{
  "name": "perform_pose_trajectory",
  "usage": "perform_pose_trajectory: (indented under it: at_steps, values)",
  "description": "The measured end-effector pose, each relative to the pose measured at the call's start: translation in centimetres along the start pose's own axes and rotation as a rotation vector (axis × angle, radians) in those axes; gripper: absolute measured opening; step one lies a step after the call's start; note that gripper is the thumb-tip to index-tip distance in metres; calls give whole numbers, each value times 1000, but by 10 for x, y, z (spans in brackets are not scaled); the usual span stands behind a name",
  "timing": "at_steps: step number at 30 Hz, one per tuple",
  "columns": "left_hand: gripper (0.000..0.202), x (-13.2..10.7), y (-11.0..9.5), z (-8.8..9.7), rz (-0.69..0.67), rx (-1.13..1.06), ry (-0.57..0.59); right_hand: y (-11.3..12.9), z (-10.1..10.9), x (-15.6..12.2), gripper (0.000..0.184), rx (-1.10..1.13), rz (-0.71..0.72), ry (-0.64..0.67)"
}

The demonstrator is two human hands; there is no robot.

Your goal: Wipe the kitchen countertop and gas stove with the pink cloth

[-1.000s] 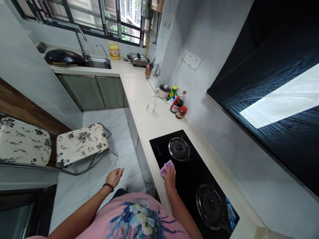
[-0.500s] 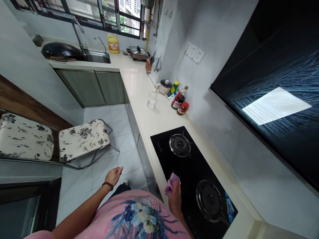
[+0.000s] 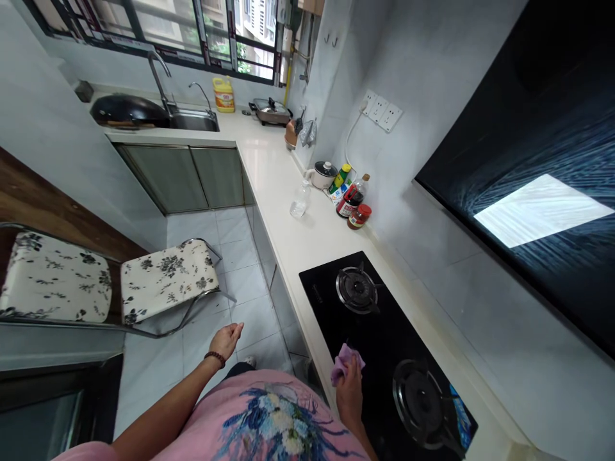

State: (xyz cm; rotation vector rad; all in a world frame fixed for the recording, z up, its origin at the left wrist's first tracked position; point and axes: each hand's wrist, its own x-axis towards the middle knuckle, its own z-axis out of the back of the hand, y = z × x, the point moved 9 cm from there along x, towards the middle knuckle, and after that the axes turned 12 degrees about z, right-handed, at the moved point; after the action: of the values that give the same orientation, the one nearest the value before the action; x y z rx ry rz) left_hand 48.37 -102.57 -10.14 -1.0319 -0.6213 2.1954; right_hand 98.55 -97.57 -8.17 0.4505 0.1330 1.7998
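Note:
My right hand [image 3: 350,392] is closed on a crumpled pinkish-purple cloth [image 3: 344,362]. It presses the cloth against the front edge of a black glass gas stove [image 3: 379,333], left of the nearer burner [image 3: 423,400]. The farther burner [image 3: 356,288] lies beyond that hand. Over the tiled floor, my left hand [image 3: 227,339] hangs with its fingers curled in, and I see nothing in it. A beaded bracelet [image 3: 215,358] circles the left wrist.
Farther along the white counter [image 3: 278,192] stand a clear spray bottle [image 3: 300,200], a small pot [image 3: 323,174] and several sauce containers. A wok [image 3: 129,112] sits by the sink [image 3: 195,120]. To the left is a floral chair [image 3: 168,272]; a dark range hood [image 3: 528,160] overhangs at right.
The whole view has shifted a little, so the room appears lower and farther right. My right hand keeps hold of the cloth at nearly the same spot on the stove.

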Motion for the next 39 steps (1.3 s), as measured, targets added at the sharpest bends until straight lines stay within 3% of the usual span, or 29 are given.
perform_pose_trajectory:
  at_steps: [3,10,17,21,27,32,35,39]
  values:
    - [50,10,0,14,-15,-8,-19,-2,-6,-2,55,19,-30,-60]
    - [51,31,14,50,-24,-31,-70,26,-38,27,69,-40,-9,-73]
    - [53,38,54,88,6,-55,-137,34,-57,48,67,-70,38,-79]
    - [53,37,79,102,48,-61,-167,50,-72,75,67,-45,28,-34]
    - [54,30,99,105,116,-113,-208,96,-93,155,67,-61,107,75]
    - [53,26,101,101,165,-143,-248,119,-106,222,66,-90,222,146]
    - [52,24,95,98,179,-163,-271,131,-116,247,67,-107,287,154]
    - [52,26,83,90,193,-167,-267,146,-126,260,69,-154,342,147]
